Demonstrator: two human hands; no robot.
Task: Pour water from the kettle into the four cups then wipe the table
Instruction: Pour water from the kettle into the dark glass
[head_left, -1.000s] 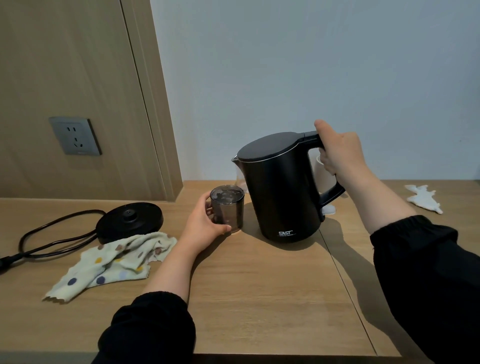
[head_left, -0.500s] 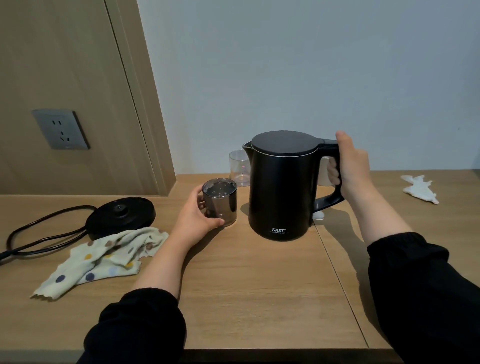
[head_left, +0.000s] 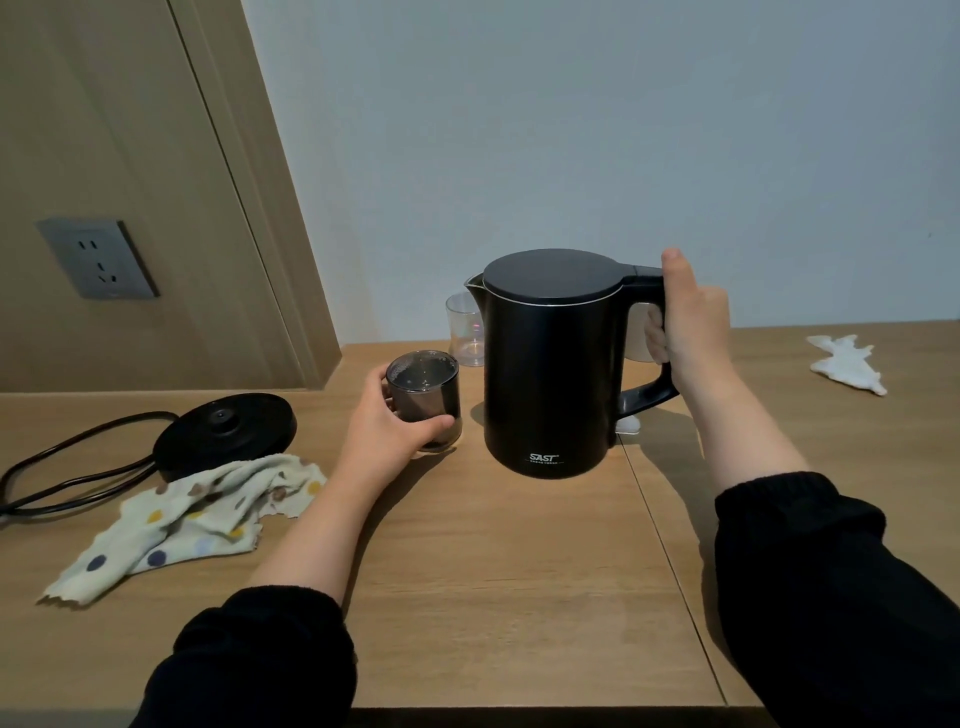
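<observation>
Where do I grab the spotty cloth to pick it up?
Pinch the raised folds near the middle of the spotty cloth, coming from above. It lies crumpled on the table, so its flat edges offer little to catch.

Head view looks forward and down, near the table (head_left: 519, 571).
</observation>
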